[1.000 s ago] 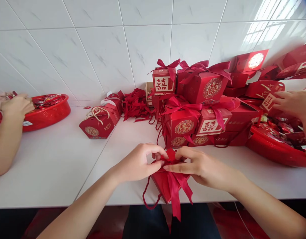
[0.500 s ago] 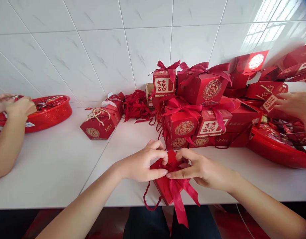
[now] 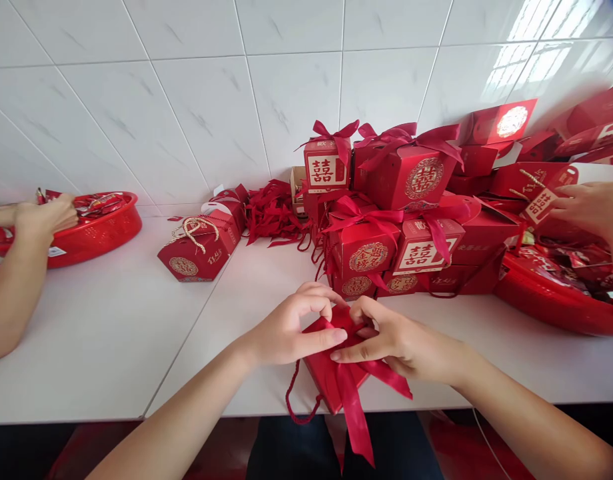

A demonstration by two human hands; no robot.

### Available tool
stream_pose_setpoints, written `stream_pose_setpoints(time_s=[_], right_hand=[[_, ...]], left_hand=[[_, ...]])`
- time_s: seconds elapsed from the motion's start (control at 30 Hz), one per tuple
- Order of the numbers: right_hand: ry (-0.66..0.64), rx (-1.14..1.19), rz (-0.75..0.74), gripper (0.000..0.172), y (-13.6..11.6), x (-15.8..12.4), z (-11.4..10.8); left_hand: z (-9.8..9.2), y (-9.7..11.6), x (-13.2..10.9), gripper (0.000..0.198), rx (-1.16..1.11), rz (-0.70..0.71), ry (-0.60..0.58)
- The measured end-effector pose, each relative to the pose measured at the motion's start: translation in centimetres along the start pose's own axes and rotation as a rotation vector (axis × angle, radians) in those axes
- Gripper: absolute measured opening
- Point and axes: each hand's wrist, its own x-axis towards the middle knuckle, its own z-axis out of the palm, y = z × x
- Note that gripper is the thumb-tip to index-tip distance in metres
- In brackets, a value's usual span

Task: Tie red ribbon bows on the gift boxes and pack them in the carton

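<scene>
A red gift box (image 3: 326, 383) lies at the table's front edge, with a twisted red cord handle (image 3: 292, 405) hanging from its left side. Over its top runs a red satin ribbon (image 3: 354, 410), its tails draping down toward my lap. My left hand (image 3: 296, 327) pinches the ribbon between thumb and forefinger. From the other side, my right hand (image 3: 391, 340) has its fingers curled in on the ribbon at the knot, the thumb and fingertips close together. The knot itself is partly hidden behind my fingers.
Finished boxes with bows (image 3: 369, 247) are stacked behind my hands. Loose red ribbons (image 3: 271, 210) lie by the wall, beside a box with a gold cord (image 3: 199, 250). Red baskets of sweets stand left (image 3: 101, 230) and right (image 3: 546, 303), with other people's hands (image 3: 49, 217) at both.
My left thumb has shifted right across the ribbon and the left fingers have lifted a little. One ribbon tail has swung right. The co-worker's hands at left have moved slightly right.
</scene>
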Motion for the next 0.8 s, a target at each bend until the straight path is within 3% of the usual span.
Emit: stream_pose_setpoints(time_s=[0.13,0.23,0.33,0.43,0.6,0.8], right_hand=[[0.049,0.011,-0.034,0.033,-0.1,0.1,-0.2],[0.180,-0.001,-0.075,0.027,0.2,0.2,0.0],[0.325,0.038,0.024,0.010,0.5,0.0,0.4],[0.379,0.062,0.108,0.020,0.7,-0.3,0.6],[0.435,-0.041,0.100,0.027,1.0,-1.2,0.2],[0.459,-0.091,0.049,0.017,1.2,-1.5,0.0]], left_hand=[[1.8,0.0,0.0,0.038,-0.092,-0.063,0.146],[2.3,0.0,0.0,0.041,-0.108,-0.130,0.184],[2.3,-0.2,-0.1,0.041,-0.110,-0.148,0.162],[2.2,-0.3,-0.3,0.042,-0.136,-0.150,0.158],[2.6,-0.7,-0.6,0.045,-0.152,-0.157,0.170],[2.2,-0.6,-0.9,0.032,-0.213,-0.151,0.099]])
